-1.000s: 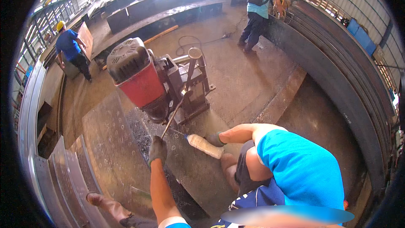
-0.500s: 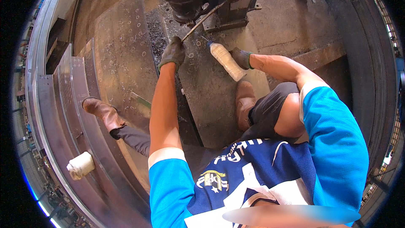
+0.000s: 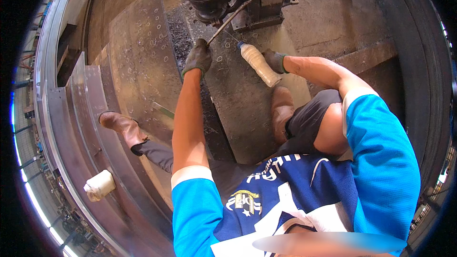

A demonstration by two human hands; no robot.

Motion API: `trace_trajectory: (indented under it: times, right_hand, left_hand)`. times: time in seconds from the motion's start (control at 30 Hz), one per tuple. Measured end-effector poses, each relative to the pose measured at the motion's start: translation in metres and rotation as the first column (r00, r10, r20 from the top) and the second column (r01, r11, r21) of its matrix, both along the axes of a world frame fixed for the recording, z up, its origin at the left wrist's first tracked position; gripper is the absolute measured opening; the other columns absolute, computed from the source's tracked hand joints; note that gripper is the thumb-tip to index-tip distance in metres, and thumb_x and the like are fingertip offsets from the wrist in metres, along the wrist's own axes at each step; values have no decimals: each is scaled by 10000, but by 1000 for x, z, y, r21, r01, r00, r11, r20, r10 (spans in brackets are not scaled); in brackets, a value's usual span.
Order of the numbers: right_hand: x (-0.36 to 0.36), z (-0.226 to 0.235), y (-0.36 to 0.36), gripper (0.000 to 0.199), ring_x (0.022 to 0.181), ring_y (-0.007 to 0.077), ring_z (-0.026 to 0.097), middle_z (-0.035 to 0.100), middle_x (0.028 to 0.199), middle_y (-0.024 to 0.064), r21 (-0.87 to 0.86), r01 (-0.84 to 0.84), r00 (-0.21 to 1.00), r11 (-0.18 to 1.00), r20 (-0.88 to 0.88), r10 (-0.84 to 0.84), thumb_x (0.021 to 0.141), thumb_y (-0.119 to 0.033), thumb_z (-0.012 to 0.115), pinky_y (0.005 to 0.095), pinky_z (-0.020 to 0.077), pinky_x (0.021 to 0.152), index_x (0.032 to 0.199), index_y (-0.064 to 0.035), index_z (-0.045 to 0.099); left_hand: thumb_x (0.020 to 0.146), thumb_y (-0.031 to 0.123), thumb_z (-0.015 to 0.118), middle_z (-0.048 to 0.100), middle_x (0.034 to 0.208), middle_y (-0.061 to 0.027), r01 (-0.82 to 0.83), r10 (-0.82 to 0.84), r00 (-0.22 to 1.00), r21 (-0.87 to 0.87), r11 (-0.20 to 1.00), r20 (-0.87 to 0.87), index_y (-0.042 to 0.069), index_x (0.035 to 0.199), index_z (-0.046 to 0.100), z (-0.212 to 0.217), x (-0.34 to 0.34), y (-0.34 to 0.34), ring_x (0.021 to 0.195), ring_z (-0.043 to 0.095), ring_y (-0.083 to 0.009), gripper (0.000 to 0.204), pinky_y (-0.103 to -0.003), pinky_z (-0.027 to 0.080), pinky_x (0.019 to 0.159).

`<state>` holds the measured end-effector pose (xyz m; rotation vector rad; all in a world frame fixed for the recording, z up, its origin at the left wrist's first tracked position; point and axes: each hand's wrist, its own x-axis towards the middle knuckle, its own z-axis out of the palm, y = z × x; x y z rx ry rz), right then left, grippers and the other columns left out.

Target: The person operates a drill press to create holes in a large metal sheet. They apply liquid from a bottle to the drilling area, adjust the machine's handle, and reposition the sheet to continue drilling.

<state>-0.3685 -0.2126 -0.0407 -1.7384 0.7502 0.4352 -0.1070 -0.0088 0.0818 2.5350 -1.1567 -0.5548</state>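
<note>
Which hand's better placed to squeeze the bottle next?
Probably the right hand: it holds the bottle, blue cap toward the machine. The left hand is occupied, wrapped around the metal rod.

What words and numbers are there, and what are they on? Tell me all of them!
Jersey: big white letters across the chest, partly folded; I won't copy them out.
Crest on the jersey: any lettering is too small to read.
Steel plate: pale hand-drawn rings, no words I can make out.
Plastic bottle: no readable writing.
</note>
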Motion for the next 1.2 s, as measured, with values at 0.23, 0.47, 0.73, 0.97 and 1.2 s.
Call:
trace_trajectory:
  times: [0.23, 0.47, 0.73, 0.97, 1.2]
  right_hand:
    - [0, 3, 0, 375, 1096, 277, 686, 724, 1223, 154, -207, -169, 985, 963, 0, 173, 993, -254, 647, 427, 530, 922, 1276, -11, 679]
    - [0, 20, 3, 382, 1108, 288, 683, 721, 1230, 153, -212, -177, 982, 961, 26, 187, 1000, -261, 633, 433, 526, 934, 1283, -7, 674]
    - [-2, 32, 1, 391, 1121, 299, 680, 718, 1238, 152, -305, -213, 963, 928, 93, 251, 1009, -269, 617, 440, 521, 947, 1291, -2, 668]
    - [-2, 37, 7, 413, 1135, 307, 673, 709, 1261, 157, -142, -103, 994, 984, -53, 96, 1029, -291, 576, 446, 515, 965, 1311, 1, 656]
    - [1, 60, 11, 433, 1198, 275, 645, 667, 1356, 136, 94, 139, 987, 986, -92, -130, 1063, -288, 484, 431, 481, 1031, 1375, -23, 625]
  left_hand:
    - [987, 278, 585, 665, 1056, -299, 16, -15, 1000, -61, 998, 14, 64, 1146, 540, 1, -3, 0, 1023, 645, -520, 270, -582, 487, 821]
    - [987, 308, 587, 649, 1135, -338, 29, -31, 999, -84, 996, -24, 34, 1161, 531, 0, -1, 0, 1096, 619, -547, 330, -595, 484, 881]
    - [991, 323, 576, 652, 1100, -330, -34, 33, 998, -24, 999, -47, 34, 1150, 498, 9, -7, -4, 1087, 620, -553, 338, -596, 474, 868]
    - [977, 312, 604, 668, 1177, -318, -53, 51, 998, -28, 998, -40, 72, 1197, 571, 10, -9, -6, 1113, 635, -522, 328, -576, 501, 903]
    - [996, 332, 564, 629, 1256, -325, -41, 40, 995, -10, 999, -89, 51, 1217, 524, 12, -11, -3, 1209, 575, -541, 361, -586, 475, 958]
